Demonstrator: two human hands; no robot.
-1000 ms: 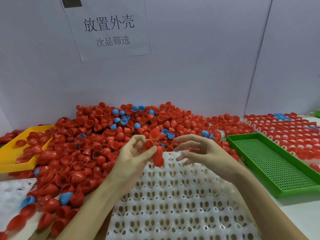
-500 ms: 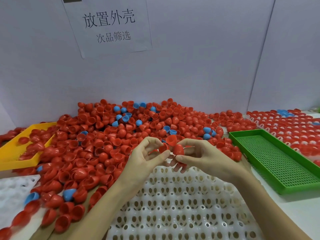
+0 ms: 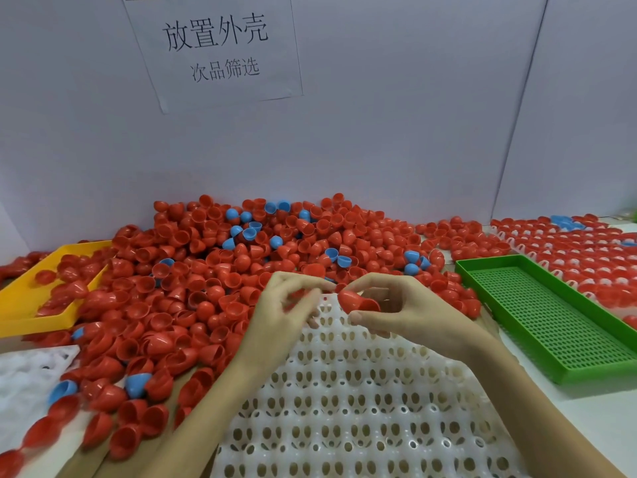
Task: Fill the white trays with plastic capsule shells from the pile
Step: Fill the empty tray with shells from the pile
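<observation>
Now right hand (image 3: 406,312) pinches red shell (image 3: 356,301) between thumb and fingers, dome toward left, just above far edge of white tray (image 3: 344,408). Left hand (image 3: 282,312) beside it, fingers curled, blurred; grip unclear. Pile (image 3: 241,257) behind.

White perforated plastic tray (image 3: 362,408) lies nearest. Pile of red and blue plastic capsule shells (image 3: 241,270) lies behind and left of it. Yellow plastic tray (image 3: 20,305) far left; green mesh tray (image 3: 551,315) right.
</observation>
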